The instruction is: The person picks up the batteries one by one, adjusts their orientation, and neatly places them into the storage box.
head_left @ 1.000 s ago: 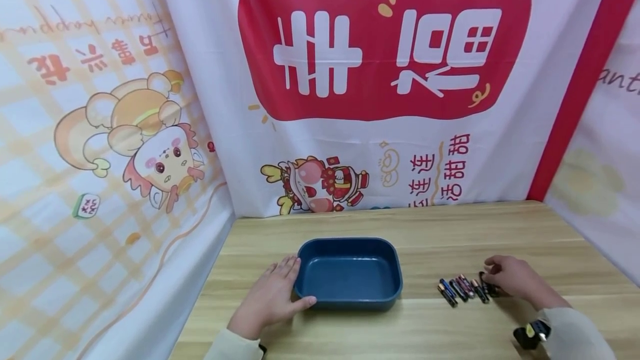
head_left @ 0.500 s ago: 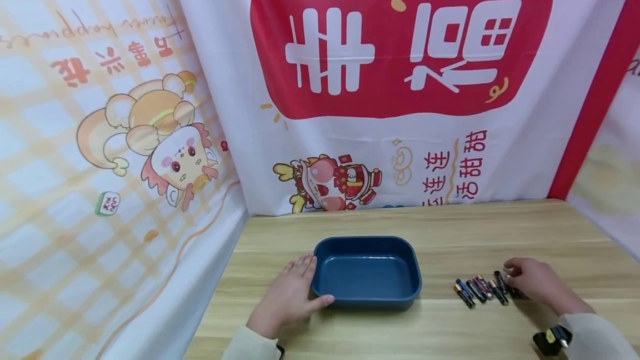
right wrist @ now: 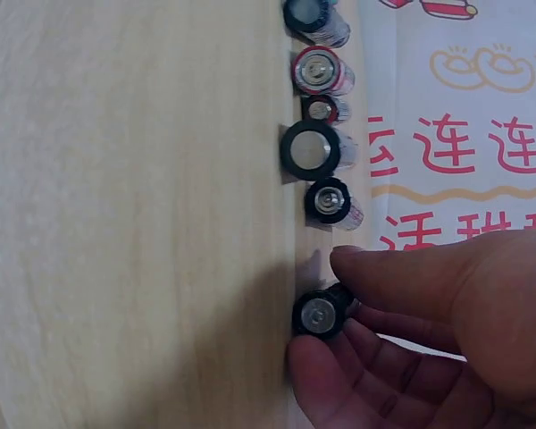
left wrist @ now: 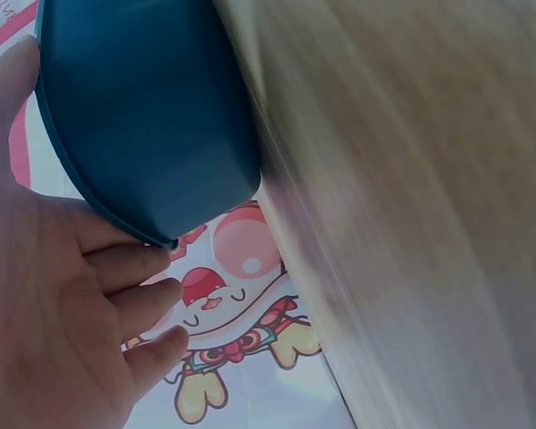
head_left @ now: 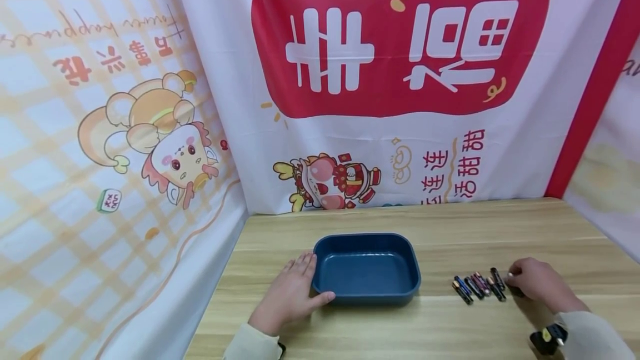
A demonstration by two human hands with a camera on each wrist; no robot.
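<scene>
Blue container: we see it upright on the wood-grained counter, its opening facing up and its corners rounded, between the two hands.
Left hand: we find its fingers extended against the container's left wall, touching it, while the thumb reaches to the near corner.
Right hand: we see it well apart from the left one, beyond the right end of the batteries, pinching one of them between thumb and fingers.
Pinched black battery: we see its round silver end in the right wrist view; a gap separates it from the others.
Battery row: we see these lying side by side at a slant on the counter, right of the container, in black, blue and red.
Sleeves: both are pale, and we notice a black device at the right wrist.
Back cloth: white, and we see a large red panel with white characters on it.
Left cloth: we see yellow checks and a cartoon animal.
</scene>
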